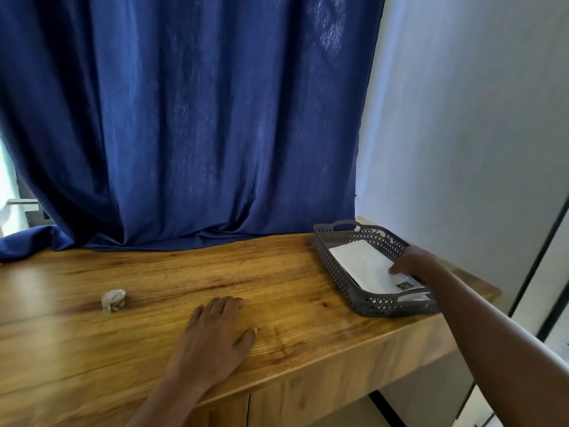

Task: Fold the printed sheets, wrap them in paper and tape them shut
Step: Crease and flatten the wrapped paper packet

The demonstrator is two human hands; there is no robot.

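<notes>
Right hand [414, 263] on papers [366, 263] in basket [345, 288] — left hand [215, 334] flat.

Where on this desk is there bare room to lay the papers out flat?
The widest bare patch lies between the left hand and the grey basket, back to the blue curtain. More lies between the tape roll and the curtain. The right end is crowded: the basket holds papers under the right hand.

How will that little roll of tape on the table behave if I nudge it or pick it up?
The tape roll looks small, so it is probably light and easy to pinch. It seems to stand on its round edge on the smooth wooden table, so a nudge may send it rolling or tip it flat. Neither hand is touching it.
</notes>
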